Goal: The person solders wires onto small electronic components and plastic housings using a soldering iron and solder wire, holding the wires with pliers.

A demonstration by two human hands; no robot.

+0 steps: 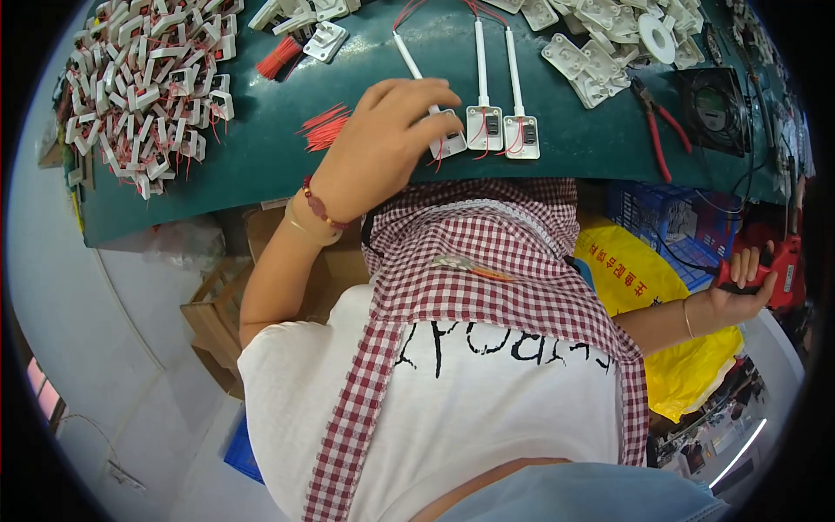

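Observation:
My left hand (378,143) reaches over the green table with its fingers curled around the lower end of a white tube (405,54). Its thumb lies on the small white plastic housing (450,142) joined to that tube, covering part of it. To the right lie two similar pieces, a middle housing (484,129) and a right housing (522,137), each with a black part, red wires and a white tube pointing away. Far off to the right, my right hand (744,271) grips a red soldering gun (786,265) beyond the table's near edge.
A large heap of white parts with red wires (148,87) covers the left side. Red wires (324,128) lie beside my left hand. White plastic shells (591,65), red-handled pliers (657,126) and a black fan (715,111) sit at right. A blue crate (670,226) stands below the edge.

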